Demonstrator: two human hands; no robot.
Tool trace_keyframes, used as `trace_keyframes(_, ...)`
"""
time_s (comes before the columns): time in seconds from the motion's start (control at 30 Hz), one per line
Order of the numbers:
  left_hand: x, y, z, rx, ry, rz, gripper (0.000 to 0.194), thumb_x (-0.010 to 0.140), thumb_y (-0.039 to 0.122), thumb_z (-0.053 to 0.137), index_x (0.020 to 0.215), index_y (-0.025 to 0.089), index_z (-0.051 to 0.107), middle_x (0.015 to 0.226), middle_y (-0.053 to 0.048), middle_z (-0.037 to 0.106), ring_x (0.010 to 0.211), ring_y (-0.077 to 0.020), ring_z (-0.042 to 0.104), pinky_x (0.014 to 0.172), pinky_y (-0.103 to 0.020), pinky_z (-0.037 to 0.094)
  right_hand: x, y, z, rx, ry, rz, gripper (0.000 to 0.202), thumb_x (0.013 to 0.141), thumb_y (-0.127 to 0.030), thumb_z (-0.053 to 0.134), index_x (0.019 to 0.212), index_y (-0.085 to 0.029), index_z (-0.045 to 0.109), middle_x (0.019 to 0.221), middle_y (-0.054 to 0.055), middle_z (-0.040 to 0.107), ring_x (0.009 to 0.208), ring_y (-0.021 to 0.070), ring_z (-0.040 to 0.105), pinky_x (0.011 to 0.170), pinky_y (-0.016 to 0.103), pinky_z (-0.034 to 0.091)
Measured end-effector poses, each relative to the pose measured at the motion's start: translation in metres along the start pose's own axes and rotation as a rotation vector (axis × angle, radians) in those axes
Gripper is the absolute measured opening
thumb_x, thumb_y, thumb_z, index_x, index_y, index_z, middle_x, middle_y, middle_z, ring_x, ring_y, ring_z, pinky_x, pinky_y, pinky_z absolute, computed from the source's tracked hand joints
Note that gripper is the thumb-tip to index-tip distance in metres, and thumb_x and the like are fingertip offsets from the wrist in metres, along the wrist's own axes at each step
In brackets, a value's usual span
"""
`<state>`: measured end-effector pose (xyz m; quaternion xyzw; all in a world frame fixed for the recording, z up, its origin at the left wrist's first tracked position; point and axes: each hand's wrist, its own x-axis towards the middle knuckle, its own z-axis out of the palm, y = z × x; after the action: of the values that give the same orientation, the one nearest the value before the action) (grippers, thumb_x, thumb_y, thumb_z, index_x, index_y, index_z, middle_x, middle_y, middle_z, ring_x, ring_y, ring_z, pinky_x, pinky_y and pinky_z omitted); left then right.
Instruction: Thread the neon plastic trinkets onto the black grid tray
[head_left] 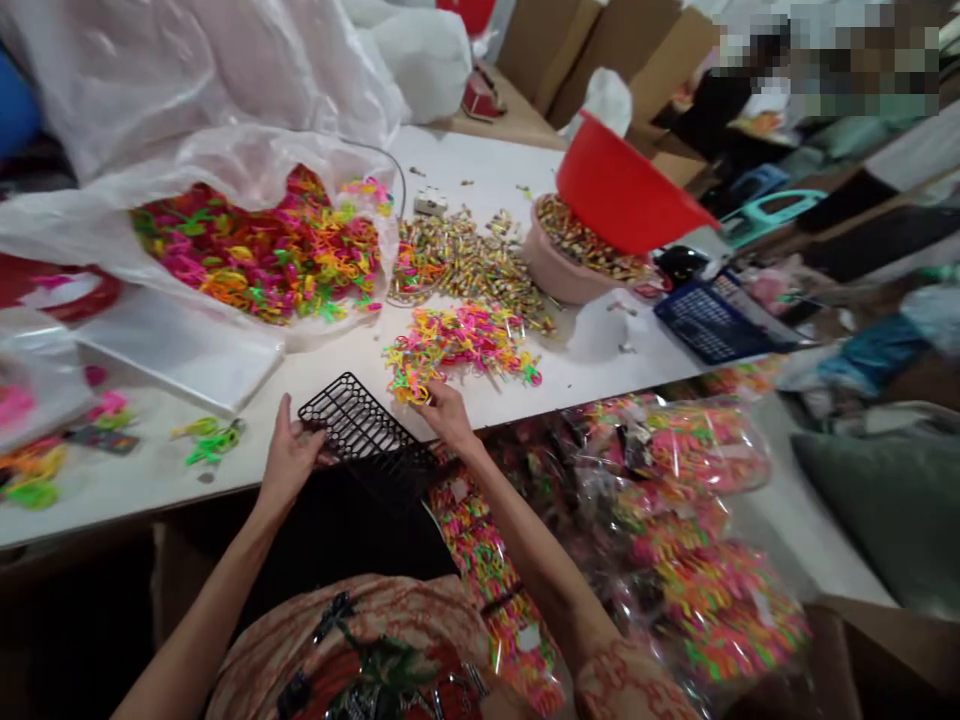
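Patterned clothing (360,640) spreads across the bottom of the view, closest to the camera, with both forearms reaching past it toward the white table (517,395). Between the hands, the black grid tray (360,415) sits tilted at the table's front edge, its far corner over the tabletop and its near part hanging past the rim. The left hand (291,455) has its fingers clamped on the tray's left end, one digit pointing up beside it. The right hand (446,415) reaches over the tray's right side to the near edge of the small pile of bright plastic pieces (469,345); its fingertips are close together, but whether they pinch a piece I cannot tell.

Just behind that pile lie gold-coloured pieces (480,260), running toward a pink basin (559,265) with a red basin (630,190) tipped on it. Left of them, an open plastic bag (330,335) of bright pieces takes up much of the surface, a clear-topped white box (187,345) beside it. Bare tabletop remains in a strip between box and tray, and right of the small pile toward the blue basket (705,320). Below the right edge, filled clear packs (705,540) crowd the space beside the right forearm.
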<state>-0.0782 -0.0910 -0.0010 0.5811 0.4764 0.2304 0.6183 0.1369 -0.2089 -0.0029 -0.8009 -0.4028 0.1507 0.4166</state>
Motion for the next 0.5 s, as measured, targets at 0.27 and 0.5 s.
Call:
trace_keyframes(0.27, 0.017, -0.002, -0.012, 0.985, 0.065, 0.645, 0.044, 0.086, 0.035, 0.051, 0.125, 0.016, 0.059, 0.137, -0.018, 0.051, 0.124, -0.0347, 0.050, 0.096, -0.049, 0.043, -0.004, -0.001, 0.005, 0.378, -0.160, 0.195, 0.010, 0.067, -0.027, 0.062, 0.073, -0.020, 0.059, 0.068, -0.004, 0.056, 0.050, 0.0093, 0.046, 0.049, 0.023, 0.038)
trace_keyframes(0.5, 0.033, -0.019, -0.018, 1.033, 0.001, 0.831, 0.040, 0.088, 0.041, 0.051, 0.117, 0.018, 0.064, 0.126, -0.015, 0.062, 0.115, -0.0307, 0.054, 0.093, -0.045, 0.037, 0.005, -0.014, 0.018, 0.308, -0.016, 0.192, 0.015, 0.060, -0.025, 0.069, 0.071, -0.019, 0.060, 0.065, -0.004, 0.054, 0.057, 0.0101, 0.046, 0.054, 0.023, 0.038)
